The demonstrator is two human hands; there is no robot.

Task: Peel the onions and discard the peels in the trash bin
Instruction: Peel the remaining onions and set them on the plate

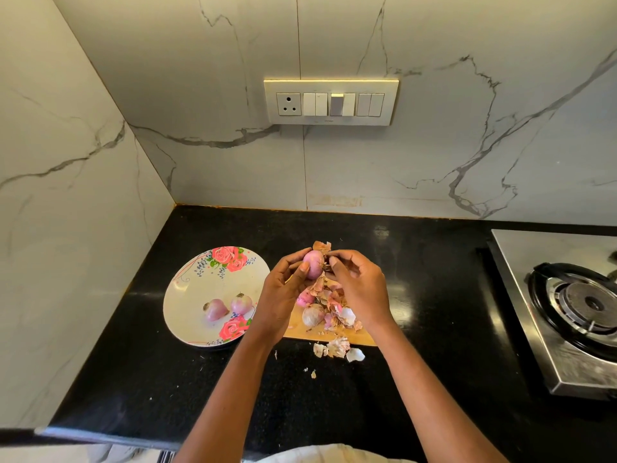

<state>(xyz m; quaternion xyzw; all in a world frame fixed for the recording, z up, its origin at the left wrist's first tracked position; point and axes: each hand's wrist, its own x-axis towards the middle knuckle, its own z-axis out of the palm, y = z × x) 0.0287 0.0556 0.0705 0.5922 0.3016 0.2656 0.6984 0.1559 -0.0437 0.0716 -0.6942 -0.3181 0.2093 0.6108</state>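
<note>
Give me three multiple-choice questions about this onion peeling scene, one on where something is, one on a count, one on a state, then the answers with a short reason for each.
1. Where does the round white plate with pink roses lie?
A. On the stove
B. On the black counter, left of the wooden cutting board
C. Against the wall

2. How many peeled pink onions lie on that plate?
A. Two
B. Four
C. None

3. What is the state of the pink onion held over the board?
A. Lying untouched on the counter
B. Sliced in half
C. Gripped by the left hand while the right hand pulls at its papery peel

Answers: 1 B, the plate sits on the counter beside the board's left edge. 2 A, two onions show on the plate. 3 C, left fingers curl round the onion and right fingertips pinch skin at its side.
</note>
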